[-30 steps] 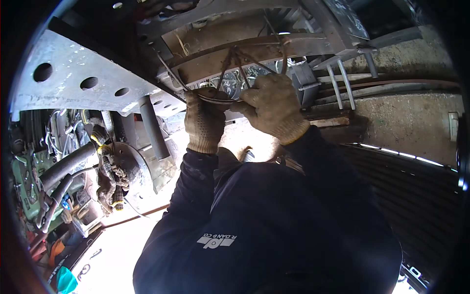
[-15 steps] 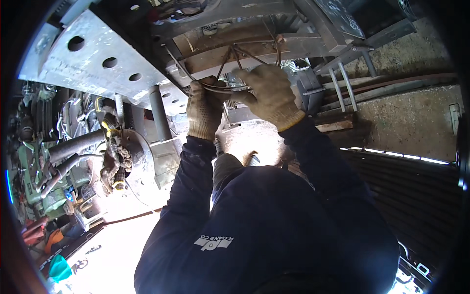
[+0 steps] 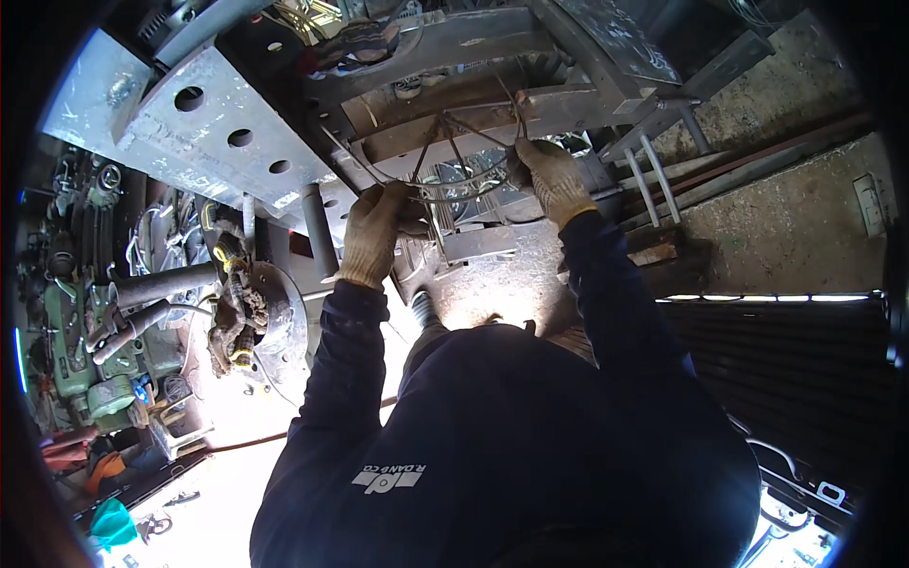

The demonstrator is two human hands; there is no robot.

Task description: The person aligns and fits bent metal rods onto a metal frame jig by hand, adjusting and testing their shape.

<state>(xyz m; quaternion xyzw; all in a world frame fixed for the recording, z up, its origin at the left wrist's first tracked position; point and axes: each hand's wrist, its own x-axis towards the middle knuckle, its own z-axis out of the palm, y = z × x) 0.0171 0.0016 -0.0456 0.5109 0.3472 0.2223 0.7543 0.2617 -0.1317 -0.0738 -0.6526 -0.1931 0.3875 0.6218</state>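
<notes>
Between my two gloved hands hangs a frame of thin bent metal rods point(image 3: 464, 198), with curved lengths below and straighter legs rising to a peak. My left hand point(image 3: 371, 232), in a knitted work glove, is closed round the left end of the curved rods. At their right end, my right hand point(image 3: 554, 178) pinches the rods between thumb and fingers, near an upright rod. Just behind the frame runs a curved rusty steel band point(image 3: 559, 111). The gloves hide the exact points of grip.
A grey steel beam with round holes point(image 3: 213, 133) slants along the upper left. Below it, worn gloves point(image 3: 230, 322) lie on a round metal plate point(image 3: 281, 317). Green machinery point(image 3: 71, 346) stands far left. Two pale bars point(image 3: 660, 177) lean by the concrete wall point(image 3: 776, 227) at right.
My hands have moved apart, so more of the curved rods shows between them. Both hands sit a little lower, the right one shifted right. The whole view has also shifted slightly.
</notes>
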